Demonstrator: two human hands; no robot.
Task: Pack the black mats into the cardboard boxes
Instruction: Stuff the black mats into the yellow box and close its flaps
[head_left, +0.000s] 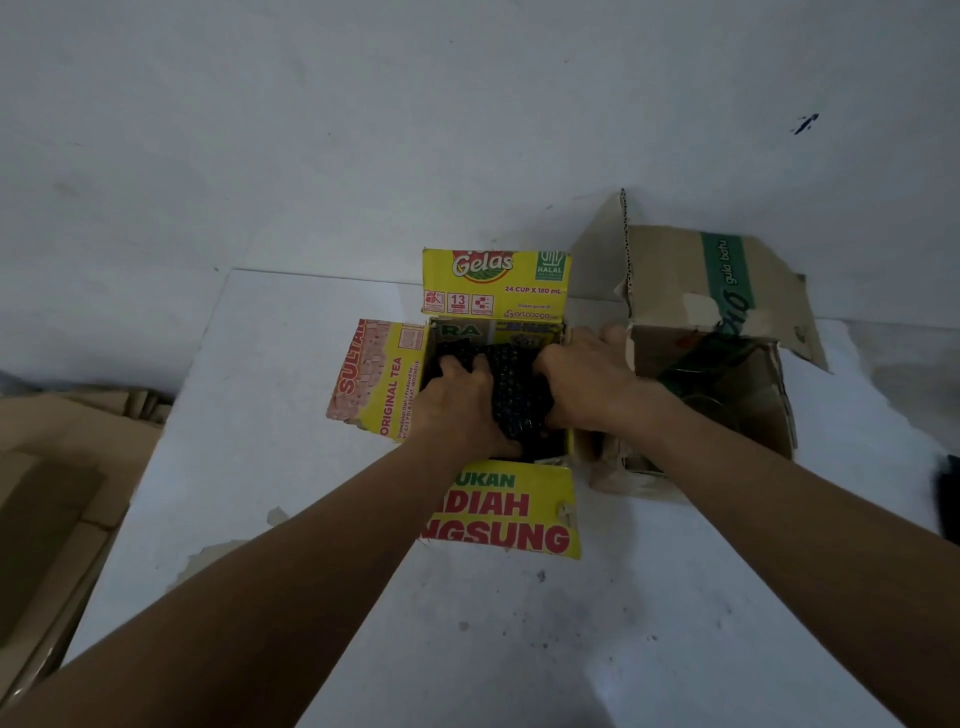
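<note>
A yellow cardboard box (498, 283) stands open on the white table, its four flaps spread outward. Black studded mats (511, 387) fill its inside. My left hand (457, 402) grips the mats on their left side, fingers curled over the top. My right hand (582, 379) grips the mats' right side at the box's right wall. Both forearms reach in from the bottom of the view. A brown cardboard box (696, 291) with green print stands open just to the right, touching the yellow one; its inside is dark and hard to make out.
The white table (291, 415) ends at its left edge, with flattened brown cardboard (57, 467) lying beyond and below it. A white wall rises behind the boxes. A black object (948, 493) shows at the right edge.
</note>
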